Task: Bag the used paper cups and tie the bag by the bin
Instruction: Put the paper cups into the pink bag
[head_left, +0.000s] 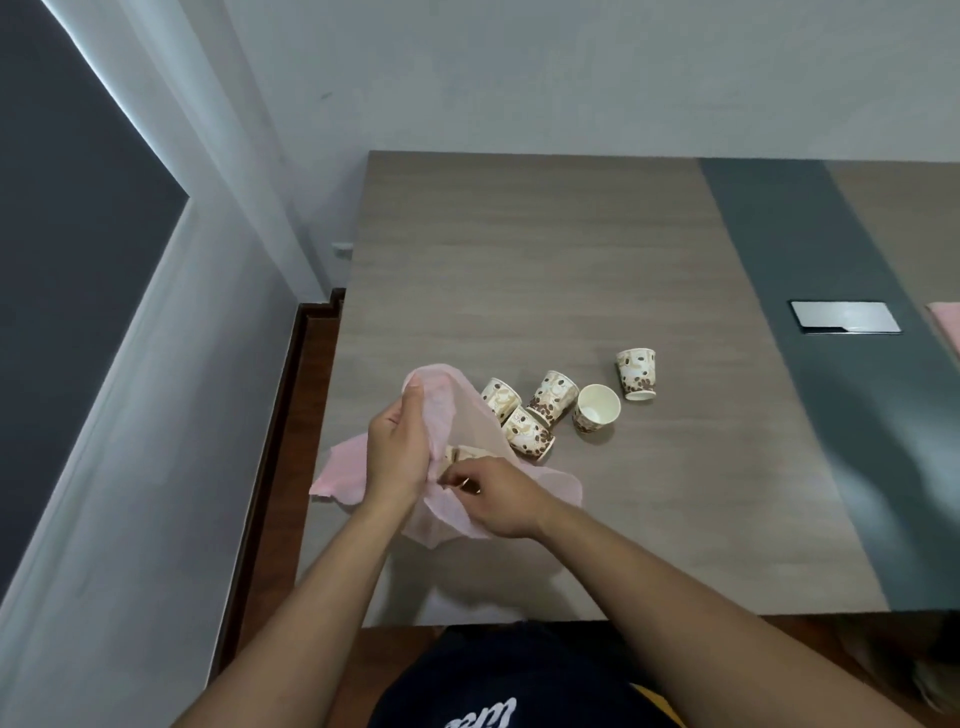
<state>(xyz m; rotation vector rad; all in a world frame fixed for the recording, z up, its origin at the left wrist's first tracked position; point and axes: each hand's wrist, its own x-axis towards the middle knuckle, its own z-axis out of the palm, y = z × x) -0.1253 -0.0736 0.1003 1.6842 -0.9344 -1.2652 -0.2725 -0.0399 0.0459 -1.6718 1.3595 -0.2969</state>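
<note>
Pink bag (457, 415) at the near-left part of the surface (519, 260), mouth held up and open. Left hand (397, 452) raised, fingers (413, 400) pinched closed on the bag's upper rim. Right hand (501, 496) lower and nearer, fingers curled at the bag's mouth, seemingly feeding a paper cup (460, 457) inside; whether gripping cup or film, hard to tell.

Five more cups just right of the bag: three lying tipped and touching one another (530, 415), one on its side with its open mouth toward the camera (597, 408), one inverted a little farther right (636, 374).

Likely handling: bag thin, soft and floppy, no shape of its own, best taken by the rim and kept spread. Cups light, easily crushed, apt to roll when lying down; best taken around the wall, or stacked one in another.

Around: a silver plate (844, 316) set in the dark strip far right, something pink at the right edge, wall behind. No bin in view. Nothing between bag and cups.
</note>
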